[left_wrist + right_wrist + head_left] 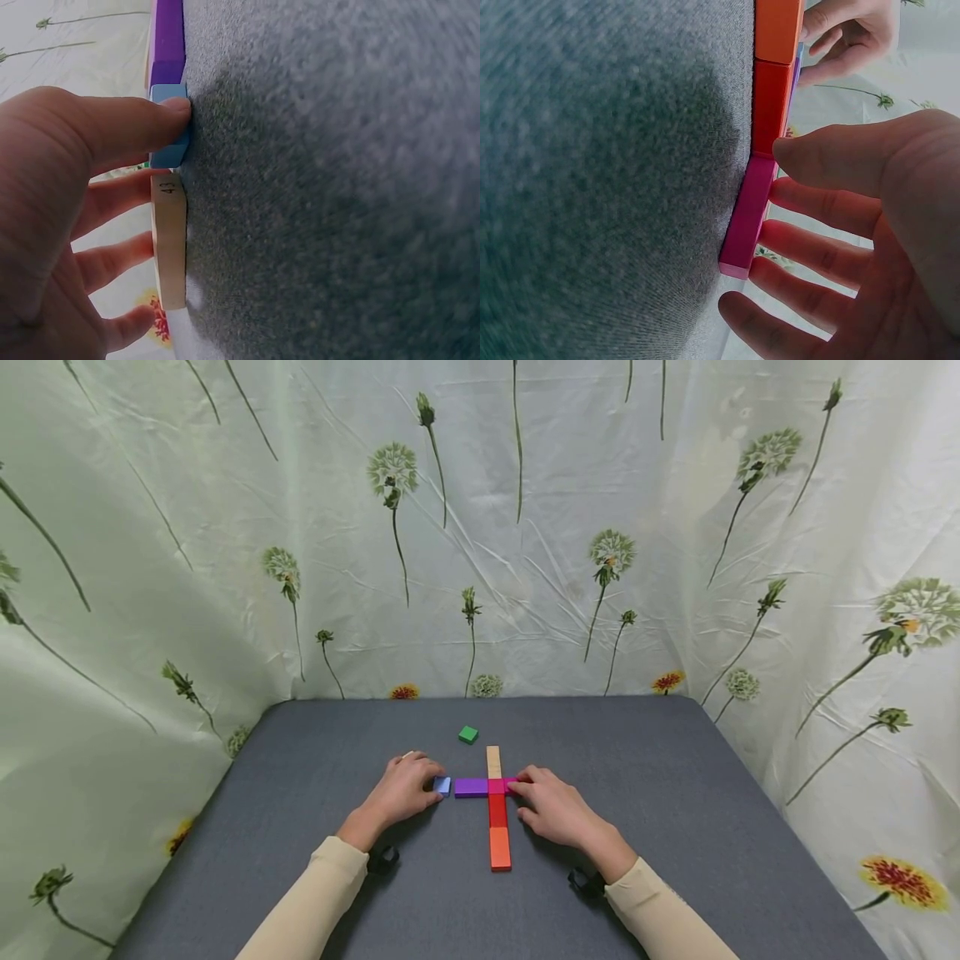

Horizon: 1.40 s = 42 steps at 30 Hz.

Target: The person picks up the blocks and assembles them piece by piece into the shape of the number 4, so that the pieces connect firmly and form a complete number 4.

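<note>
Left hand (397, 789): fingers pinch the small blue block (443, 786); pale wooden block (172, 251) beside its outer fingers. Right hand (558, 810): fingers extended, touching the magenta oblong block (745, 221). Between both hands: purple oblong block (471, 788), red oblong block (497, 811). Beyond the left fingers: green square block (468, 734).

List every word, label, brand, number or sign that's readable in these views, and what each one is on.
"43", reading sideways, on the end of the pale wooden block by the left hand.
Nothing else readable: no lettering shows on the coloured blocks, and the wrist straps are too small and dark to tell.
</note>
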Each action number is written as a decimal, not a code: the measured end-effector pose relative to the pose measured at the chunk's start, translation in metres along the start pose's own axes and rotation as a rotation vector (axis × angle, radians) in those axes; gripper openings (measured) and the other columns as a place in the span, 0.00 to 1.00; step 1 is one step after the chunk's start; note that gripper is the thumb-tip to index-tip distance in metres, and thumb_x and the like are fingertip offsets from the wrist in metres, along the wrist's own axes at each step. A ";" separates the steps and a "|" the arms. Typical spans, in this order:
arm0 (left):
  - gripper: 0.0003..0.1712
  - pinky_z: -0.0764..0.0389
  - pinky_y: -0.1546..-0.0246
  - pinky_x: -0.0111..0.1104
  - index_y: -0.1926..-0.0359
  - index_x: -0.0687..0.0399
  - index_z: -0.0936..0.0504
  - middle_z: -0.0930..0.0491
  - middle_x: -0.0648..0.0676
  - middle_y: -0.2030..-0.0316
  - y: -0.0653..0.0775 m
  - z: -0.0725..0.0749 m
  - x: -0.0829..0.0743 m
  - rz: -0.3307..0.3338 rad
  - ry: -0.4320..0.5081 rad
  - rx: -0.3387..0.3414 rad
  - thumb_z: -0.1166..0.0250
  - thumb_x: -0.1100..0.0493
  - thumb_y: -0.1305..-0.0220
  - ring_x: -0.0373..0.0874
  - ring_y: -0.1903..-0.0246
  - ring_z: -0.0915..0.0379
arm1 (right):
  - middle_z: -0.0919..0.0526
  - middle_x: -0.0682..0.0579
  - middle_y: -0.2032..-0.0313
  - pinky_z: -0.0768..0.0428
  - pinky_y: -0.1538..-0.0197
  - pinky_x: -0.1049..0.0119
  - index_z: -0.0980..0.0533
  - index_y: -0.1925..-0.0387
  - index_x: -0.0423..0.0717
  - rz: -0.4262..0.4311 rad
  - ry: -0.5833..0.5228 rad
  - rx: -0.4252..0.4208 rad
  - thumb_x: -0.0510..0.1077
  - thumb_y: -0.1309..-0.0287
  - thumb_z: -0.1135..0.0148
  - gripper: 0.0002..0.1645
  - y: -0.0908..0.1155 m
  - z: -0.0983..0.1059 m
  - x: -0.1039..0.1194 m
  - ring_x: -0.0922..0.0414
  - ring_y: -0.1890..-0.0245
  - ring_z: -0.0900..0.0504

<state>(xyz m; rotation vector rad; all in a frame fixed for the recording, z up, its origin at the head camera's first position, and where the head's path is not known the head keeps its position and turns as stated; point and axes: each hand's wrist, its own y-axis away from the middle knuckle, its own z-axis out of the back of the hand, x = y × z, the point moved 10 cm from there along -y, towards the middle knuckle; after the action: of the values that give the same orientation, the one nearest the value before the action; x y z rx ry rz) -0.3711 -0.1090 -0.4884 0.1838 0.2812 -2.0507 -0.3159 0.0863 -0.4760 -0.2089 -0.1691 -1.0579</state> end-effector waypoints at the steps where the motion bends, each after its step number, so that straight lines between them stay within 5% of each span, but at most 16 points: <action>1: 0.17 0.39 0.38 0.62 0.50 0.46 0.13 0.16 0.47 0.51 0.000 0.000 0.000 0.000 0.000 -0.003 0.26 0.52 0.40 0.52 0.38 0.31 | 0.24 0.52 0.44 0.19 0.49 0.54 0.21 0.38 0.48 0.000 0.001 0.000 0.48 0.37 0.32 0.27 0.000 0.000 0.000 0.53 0.42 0.26; 42: 0.16 0.41 0.37 0.63 0.55 0.45 0.13 0.16 0.48 0.52 -0.003 -0.002 -0.010 0.018 0.015 -0.020 0.23 0.50 0.44 0.51 0.40 0.29 | 0.24 0.51 0.44 0.19 0.50 0.53 0.21 0.38 0.49 0.003 0.014 0.009 0.48 0.37 0.32 0.26 0.000 0.000 0.000 0.52 0.41 0.27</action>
<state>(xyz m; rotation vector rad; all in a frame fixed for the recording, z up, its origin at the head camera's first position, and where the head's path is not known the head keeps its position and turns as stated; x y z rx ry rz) -0.3692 -0.0988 -0.4881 0.1887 0.3080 -2.0290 -0.3158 0.0861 -0.4760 -0.1940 -0.1610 -1.0552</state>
